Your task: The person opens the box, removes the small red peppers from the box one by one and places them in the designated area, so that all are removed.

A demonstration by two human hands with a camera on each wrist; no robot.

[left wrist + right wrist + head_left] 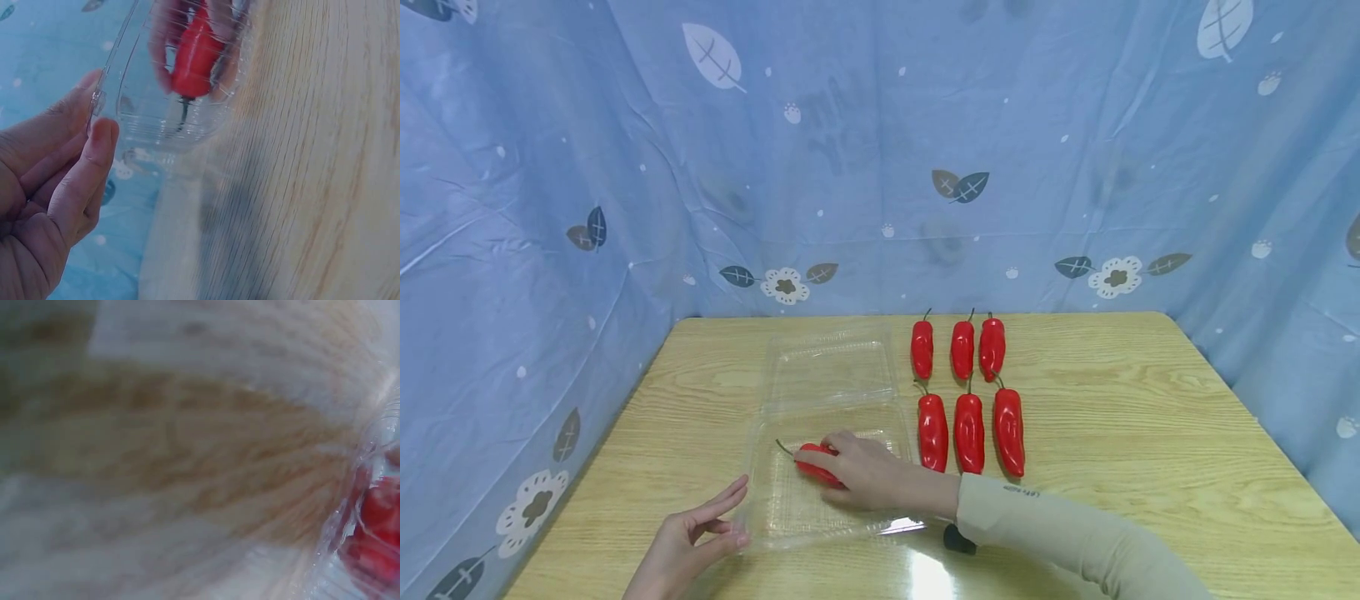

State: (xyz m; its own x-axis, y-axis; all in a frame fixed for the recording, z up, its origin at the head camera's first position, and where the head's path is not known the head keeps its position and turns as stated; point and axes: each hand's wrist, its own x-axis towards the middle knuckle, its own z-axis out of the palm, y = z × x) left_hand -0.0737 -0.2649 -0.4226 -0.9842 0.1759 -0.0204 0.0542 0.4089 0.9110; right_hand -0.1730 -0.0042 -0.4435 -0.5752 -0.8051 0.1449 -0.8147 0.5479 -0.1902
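Note:
A clear plastic clamshell box [782,512] lies opened on the table, its lid [831,371] folded back toward the far side. My left hand [688,537] pinches the box's left rim between thumb and fingertips, shown closely in the left wrist view. Inside the base, a red pepper [814,463] lies with its green stem pointing left. My right hand [868,473] reaches over the right wall and grips that pepper from above, hiding its right end. At the right edge of the right wrist view, some red [378,531] shows through the clear plastic.
Several red peppers [968,433] lie in two rows just right of the box, stems toward the back. A small black object [958,540] shows under the right sleeve [1060,525]. Blue patterned cloth [880,167] hangs behind and beside the wooden table [1112,400].

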